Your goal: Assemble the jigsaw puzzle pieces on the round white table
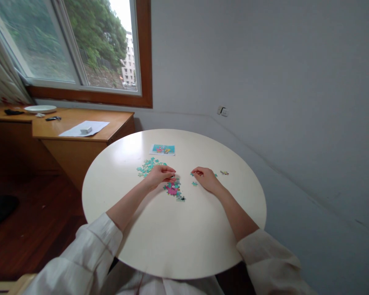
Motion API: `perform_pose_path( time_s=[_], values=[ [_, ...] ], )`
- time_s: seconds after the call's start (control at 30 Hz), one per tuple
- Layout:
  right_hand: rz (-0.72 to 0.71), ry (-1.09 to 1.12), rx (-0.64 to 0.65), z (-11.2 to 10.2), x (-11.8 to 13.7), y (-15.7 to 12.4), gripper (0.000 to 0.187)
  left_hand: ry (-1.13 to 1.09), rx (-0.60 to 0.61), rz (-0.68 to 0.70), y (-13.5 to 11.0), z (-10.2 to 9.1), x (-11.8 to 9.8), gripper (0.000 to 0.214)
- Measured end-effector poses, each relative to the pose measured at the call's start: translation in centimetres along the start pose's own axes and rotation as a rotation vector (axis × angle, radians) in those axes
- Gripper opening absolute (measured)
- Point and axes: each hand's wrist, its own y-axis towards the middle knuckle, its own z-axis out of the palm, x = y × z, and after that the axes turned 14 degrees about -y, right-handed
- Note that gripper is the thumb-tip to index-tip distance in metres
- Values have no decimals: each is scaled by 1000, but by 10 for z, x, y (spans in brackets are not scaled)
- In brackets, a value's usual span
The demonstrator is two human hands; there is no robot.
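On the round cream table (172, 229) lies a partly joined patch of jigsaw pieces (174, 189), pink and teal. My left hand (159, 175) rests at its upper left edge, fingers curled in a pinch on a small dark puzzle piece. My right hand (205, 177) lies to the right of the patch, fingers curled onto the table among a few loose teal pieces (194, 183). A pile of loose teal pieces (147, 166) sits left of my left hand. A small reference picture card (162, 149) lies further back.
One stray piece (224, 172) lies right of my right hand. A wooden desk (80, 135) stands to the left under the window, bearing a sheet of paper (84, 128), a white plate (40, 109) and small dark items. A grey wall runs behind and to the right.
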Motion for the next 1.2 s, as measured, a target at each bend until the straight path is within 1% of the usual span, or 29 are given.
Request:
perform_pose_path(
  time_s=[0.1, 0.33, 0.6, 0.77, 0.9, 1.0, 1.1, 1.2],
  values=[
    [6, 1, 1, -1, 2, 0, 20, 42, 19, -3, -1, 1, 0, 16],
    [10, 27, 11, -1, 6, -1, 21, 120, 60, 39, -3, 3, 0, 19],
    [4, 44, 6, -1, 9, -1, 20, 77, 56, 0, -3, 5, 4, 22],
    [-17, 95, -12, -1, 14, -2, 19, 57, 70, -30, -4, 7, 4, 17],
    [-69, 128, -9, -3, 27, -5, 20, 18, 99, -33, -4, 7, 5, 19],
    [-149, 133, -5, -5, 39, -9, 21, -1, 123, -31, -4, 7, 6, 24],
    [-219, 123, 22, -5, 49, -13, 26, 20, 119, -15, -4, 7, 6, 28],
    [-268, 121, 36, -3, 53, -16, 27, 52, 130, 4, -5, 7, 4, 32]
  ],
)
